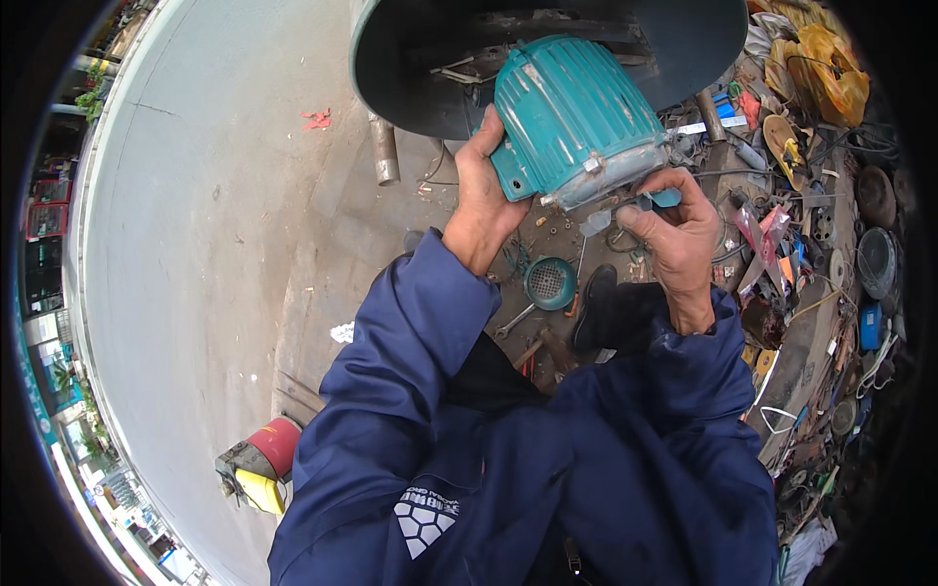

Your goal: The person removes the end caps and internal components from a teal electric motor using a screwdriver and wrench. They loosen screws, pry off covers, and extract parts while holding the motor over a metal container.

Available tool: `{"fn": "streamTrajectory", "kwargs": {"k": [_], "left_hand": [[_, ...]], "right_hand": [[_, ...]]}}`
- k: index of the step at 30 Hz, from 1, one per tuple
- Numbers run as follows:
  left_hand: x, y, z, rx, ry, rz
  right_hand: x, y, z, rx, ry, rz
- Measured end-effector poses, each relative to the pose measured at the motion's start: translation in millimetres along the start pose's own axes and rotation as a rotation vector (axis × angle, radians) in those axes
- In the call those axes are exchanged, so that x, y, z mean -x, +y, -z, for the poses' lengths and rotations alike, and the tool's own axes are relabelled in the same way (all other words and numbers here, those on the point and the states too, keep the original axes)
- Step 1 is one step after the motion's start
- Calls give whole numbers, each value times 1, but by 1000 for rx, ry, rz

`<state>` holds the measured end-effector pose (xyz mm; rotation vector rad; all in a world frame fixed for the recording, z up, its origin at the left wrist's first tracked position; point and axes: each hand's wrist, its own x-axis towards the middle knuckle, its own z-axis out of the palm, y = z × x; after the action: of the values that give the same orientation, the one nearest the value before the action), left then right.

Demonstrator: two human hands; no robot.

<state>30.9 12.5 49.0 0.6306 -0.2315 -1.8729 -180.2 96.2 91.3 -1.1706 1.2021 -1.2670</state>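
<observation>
A teal electric motor [581, 107] with a finned housing is tilted in front of me, its bare metal end toward me. My left hand [484, 190] grips it at the lower left, by the mounting foot, with the thumb along the side. At the near end, my right hand [674, 234] pinches a small fan-like part [666, 198] with flat teal and pale blades. Whether that part is still fixed to the motor's shaft is hidden by the fingers. On the ground below lies a round teal fan cover [550, 283] with a grille, and a wrench [515, 320] beside it.
A large dark green drum-like container [376, 73] stands just beyond the motor. A metal pipe [384, 151] juts out at its left. Scrap and tools, including a red fan blade [765, 244], crowd the right. A red and yellow object [269, 464] lies at lower left.
</observation>
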Motion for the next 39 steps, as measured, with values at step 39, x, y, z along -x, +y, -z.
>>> {"fn": "streamTrajectory", "kwargs": {"k": [39], "left_hand": [[56,-7,39,-281,-306,105]], "right_hand": [[-49,2,45,-4,-372,-180]]}}
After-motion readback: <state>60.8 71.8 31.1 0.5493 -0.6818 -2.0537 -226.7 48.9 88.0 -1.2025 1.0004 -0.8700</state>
